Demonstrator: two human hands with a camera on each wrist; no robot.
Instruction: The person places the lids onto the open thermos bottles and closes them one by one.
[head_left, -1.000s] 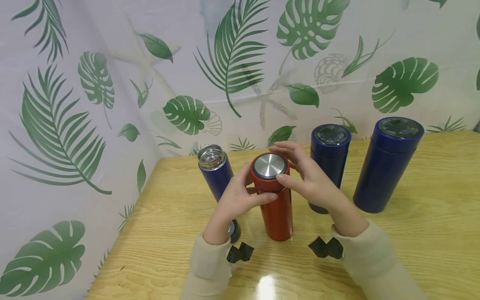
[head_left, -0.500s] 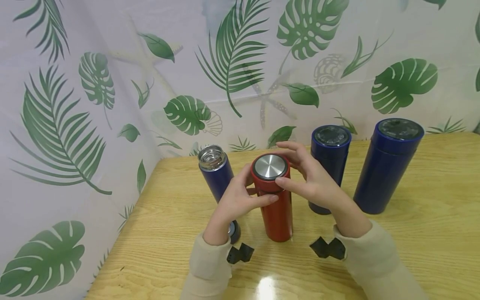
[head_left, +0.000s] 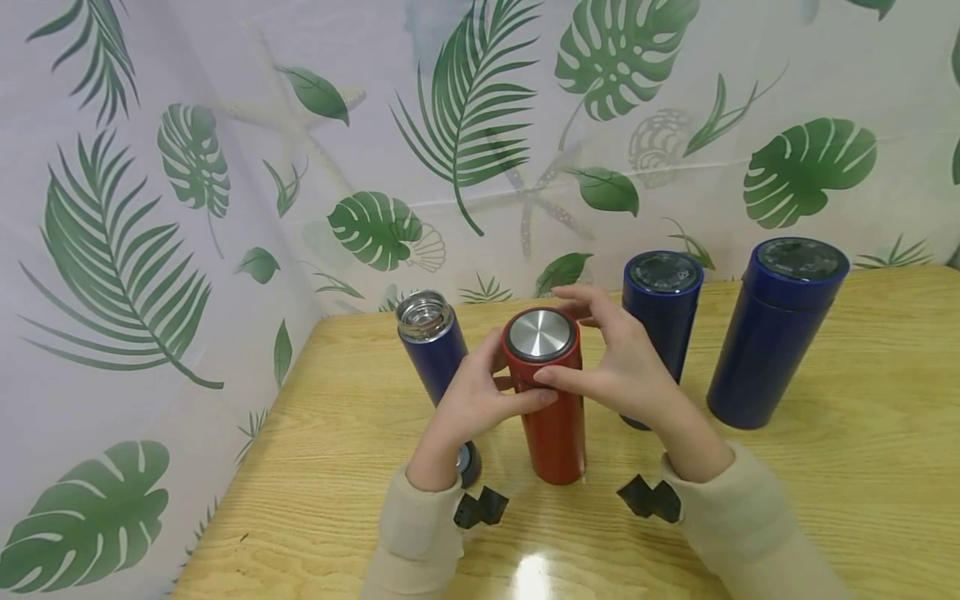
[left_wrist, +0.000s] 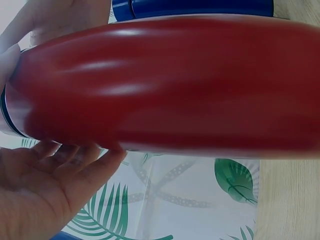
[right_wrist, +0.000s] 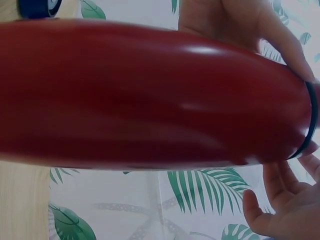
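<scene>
A red thermos [head_left: 557,442] stands upright on the table in the head view, its lid [head_left: 540,335] topped with brushed silver metal. My left hand [head_left: 480,383] grips the upper body just under the lid, thumb across the front. From the other side my right hand [head_left: 618,354] holds the lid, its thumb on the front lower edge and its fingers reaching behind. Red body [left_wrist: 170,90] fills much of the left wrist view, with left fingers [left_wrist: 82,157] bent against it. In the right wrist view, right fingers [right_wrist: 280,187] curl near the dark ring.
An uncapped blue thermos [head_left: 435,354] with a steel mouth stands behind my left hand. A dark cap [head_left: 468,464] lies by my left wrist. Two capped blue thermoses [head_left: 660,325] [head_left: 772,342] stand at the right. Leaf-patterned cloth [head_left: 480,167] hangs behind the wooden table [head_left: 322,517].
My right thumb has slid left and slightly down along the lid's front, while the right fingers shift a little behind it. The left hand and the thermos stay put.
</scene>
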